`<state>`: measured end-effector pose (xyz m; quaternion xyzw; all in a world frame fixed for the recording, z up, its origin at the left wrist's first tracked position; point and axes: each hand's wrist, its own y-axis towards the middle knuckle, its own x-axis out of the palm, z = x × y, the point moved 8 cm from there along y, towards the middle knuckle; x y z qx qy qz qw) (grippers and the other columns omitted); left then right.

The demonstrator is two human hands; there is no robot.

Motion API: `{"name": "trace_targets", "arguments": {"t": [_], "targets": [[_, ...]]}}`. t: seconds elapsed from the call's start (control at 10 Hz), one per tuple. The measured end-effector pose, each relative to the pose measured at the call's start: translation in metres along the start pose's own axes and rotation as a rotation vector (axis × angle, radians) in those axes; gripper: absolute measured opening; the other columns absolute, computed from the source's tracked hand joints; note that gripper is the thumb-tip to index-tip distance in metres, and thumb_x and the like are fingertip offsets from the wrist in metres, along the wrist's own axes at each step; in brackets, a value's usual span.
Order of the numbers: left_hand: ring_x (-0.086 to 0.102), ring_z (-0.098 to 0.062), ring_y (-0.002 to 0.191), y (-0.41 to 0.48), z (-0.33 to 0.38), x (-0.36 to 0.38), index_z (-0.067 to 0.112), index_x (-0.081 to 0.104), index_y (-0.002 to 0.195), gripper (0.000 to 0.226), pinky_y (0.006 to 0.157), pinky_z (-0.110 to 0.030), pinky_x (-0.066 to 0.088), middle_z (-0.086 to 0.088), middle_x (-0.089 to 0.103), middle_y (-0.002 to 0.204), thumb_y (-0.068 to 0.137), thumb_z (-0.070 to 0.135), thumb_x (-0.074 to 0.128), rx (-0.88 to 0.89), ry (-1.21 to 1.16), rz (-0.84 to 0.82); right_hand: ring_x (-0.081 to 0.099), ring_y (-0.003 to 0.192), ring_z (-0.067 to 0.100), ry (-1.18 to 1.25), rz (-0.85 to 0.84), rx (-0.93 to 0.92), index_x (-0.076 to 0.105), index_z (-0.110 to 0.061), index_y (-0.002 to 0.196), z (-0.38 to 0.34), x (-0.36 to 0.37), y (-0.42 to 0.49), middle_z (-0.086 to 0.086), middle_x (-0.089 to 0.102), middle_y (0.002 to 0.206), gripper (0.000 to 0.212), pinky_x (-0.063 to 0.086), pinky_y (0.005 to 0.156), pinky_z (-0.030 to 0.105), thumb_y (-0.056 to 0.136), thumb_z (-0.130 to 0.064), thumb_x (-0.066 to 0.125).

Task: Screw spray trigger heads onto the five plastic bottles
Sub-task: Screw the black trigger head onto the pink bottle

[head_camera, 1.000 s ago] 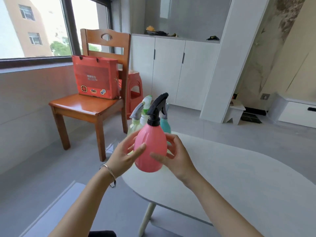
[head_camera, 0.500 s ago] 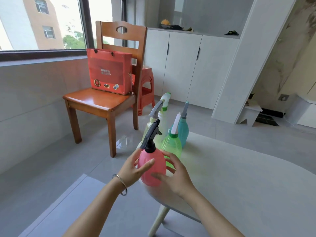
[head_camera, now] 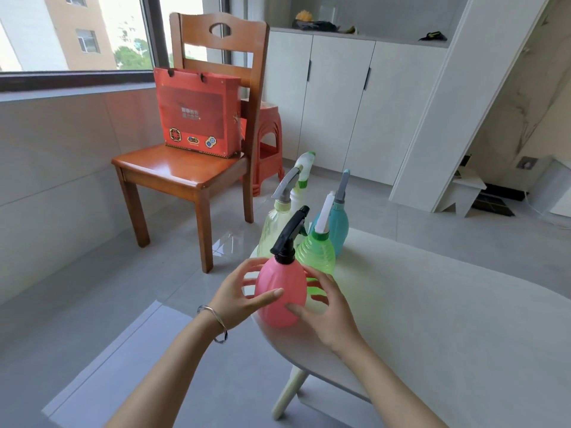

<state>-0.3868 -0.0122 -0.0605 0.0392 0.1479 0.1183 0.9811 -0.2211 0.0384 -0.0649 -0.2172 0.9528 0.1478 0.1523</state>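
Note:
A pink bottle (head_camera: 279,293) with a black trigger head (head_camera: 290,234) stands at the near left edge of the white table (head_camera: 432,319). My left hand (head_camera: 239,293) cups its left side, thumb on the front. On the bottle's right side my right hand (head_camera: 329,313) does the same. Just behind it stand a green bottle (head_camera: 318,254) with a white head, a teal bottle (head_camera: 338,227) with a grey head, a pale clear bottle (head_camera: 272,227) with a grey head, and a white bottle (head_camera: 301,183) with a white and green head.
A wooden chair (head_camera: 182,171) carrying a red paper bag (head_camera: 197,115) stands on the floor left of the table, with a red plastic stool (head_camera: 265,143) behind it. White cabinets (head_camera: 336,103) line the far wall. A small white step stool (head_camera: 463,193) sits at the right.
Both hands have lowered the pink bottle from mid-air down to the table edge, in front of the other bottles. The camera has tilted down.

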Motion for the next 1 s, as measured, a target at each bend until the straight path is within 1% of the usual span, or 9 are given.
{"name": "trace_targets", "arguments": {"t": [0.1,0.2,0.3,0.5,0.6,0.7,0.8,0.9,1.0], "targets": [[0.054,-0.010,0.105,0.001,-0.001,0.001,0.035,0.049,0.120,0.064,0.062,-0.012,0.054,0.010,0.053,0.121,0.061,0.047,0.073,0.010,-0.002,0.021,0.057,0.105,0.001,0.004,0.014,-0.006,0.053,-0.037,0.123,0.000,-0.001,0.002,-0.014,0.059,0.119,0.063,0.045,0.086,0.015,0.068,-0.027,0.083],[0.053,-0.008,0.104,0.003,-0.001,0.001,0.037,0.049,0.118,0.062,0.062,-0.012,0.054,0.009,0.053,0.122,0.062,0.047,0.073,0.016,-0.002,0.037,0.058,0.102,0.000,0.016,0.030,0.004,0.054,-0.039,0.116,0.002,-0.002,0.004,-0.014,0.062,0.113,0.059,0.046,0.082,0.014,0.066,-0.029,0.084],[0.053,-0.012,0.106,0.004,-0.001,0.001,0.037,0.048,0.119,0.060,0.062,-0.011,0.054,0.011,0.052,0.122,0.064,0.047,0.071,0.026,-0.003,0.066,0.058,0.102,0.001,0.017,0.041,0.003,0.054,-0.037,0.117,0.002,-0.002,0.008,-0.013,0.062,0.114,0.059,0.046,0.080,0.013,0.066,-0.028,0.084],[0.050,-0.013,0.109,0.007,-0.006,0.005,0.037,0.045,0.123,0.067,0.060,-0.009,0.052,0.014,0.049,0.123,0.062,0.053,0.069,0.025,-0.012,0.097,0.058,0.103,0.001,0.020,0.039,-0.007,0.054,-0.035,0.120,0.003,-0.003,0.012,-0.012,0.062,0.117,0.061,0.048,0.081,0.014,0.067,-0.028,0.083],[0.051,-0.014,0.111,0.008,-0.008,0.007,0.038,0.045,0.123,0.067,0.063,-0.012,0.053,0.016,0.049,0.123,0.062,0.055,0.069,0.029,-0.012,0.090,0.058,0.101,0.000,0.012,0.043,-0.008,0.054,-0.036,0.120,0.004,-0.005,0.012,-0.012,0.060,0.118,0.061,0.047,0.079,0.012,0.067,-0.027,0.083],[0.052,-0.014,0.111,0.008,-0.008,0.006,0.040,0.045,0.120,0.063,0.065,-0.014,0.054,0.021,0.050,0.119,0.063,0.055,0.068,0.035,-0.019,0.090,0.057,0.104,0.001,0.015,0.035,-0.002,0.053,-0.036,0.122,0.005,-0.004,0.011,-0.011,0.059,0.120,0.062,0.048,0.081,0.015,0.068,-0.028,0.083],[0.053,-0.016,0.112,0.006,-0.006,0.007,0.041,0.045,0.120,0.062,0.069,-0.017,0.054,0.018,0.051,0.120,0.064,0.055,0.067,0.037,0.001,0.076,0.056,0.106,0.001,0.001,0.028,0.002,0.050,-0.042,0.120,0.002,-0.005,0.009,-0.013,0.057,0.122,0.062,0.048,0.082,0.017,0.068,-0.029,0.082],[0.052,-0.017,0.115,0.004,-0.007,0.004,0.034,0.042,0.129,0.073,0.082,-0.026,0.052,0.010,0.048,0.130,0.064,0.057,0.066,0.001,0.042,0.066,0.053,0.108,0.000,0.000,0.045,0.016,0.046,-0.047,0.117,0.004,-0.009,0.003,-0.017,0.053,0.124,0.063,0.046,0.081,0.013,0.068,-0.030,0.082],[0.049,-0.016,0.114,-0.002,-0.007,-0.001,0.028,0.037,0.136,0.082,0.087,-0.031,0.049,0.002,0.045,0.140,0.065,0.058,0.066,-0.026,0.110,0.087,0.053,0.114,0.006,0.007,0.076,0.011,0.045,-0.040,0.121,-0.011,-0.022,-0.006,-0.014,0.051,0.127,0.064,0.046,0.084,0.015,0.070,-0.028,0.082]]}}
